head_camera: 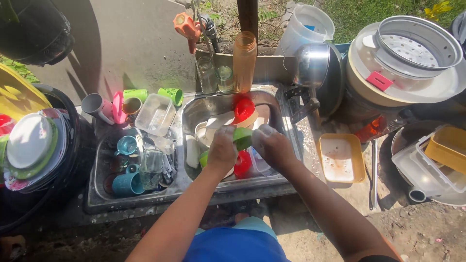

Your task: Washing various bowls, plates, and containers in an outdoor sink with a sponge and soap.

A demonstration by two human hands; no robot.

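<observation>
Over the steel sink (194, 114): green cup (242, 138) held between 2 soapy hands. Left hand (222, 151) with grip closed around its side; right hand (272, 145) curled against its other side. Below, red cup (242, 164) among dishes; yellow tub (341, 158) on worktop at right.

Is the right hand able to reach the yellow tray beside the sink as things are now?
Probably yes. The right hand is over the sink, busy with a green cup together with the left hand. The yellow tray lies open just to its right, with nothing between them.
</observation>
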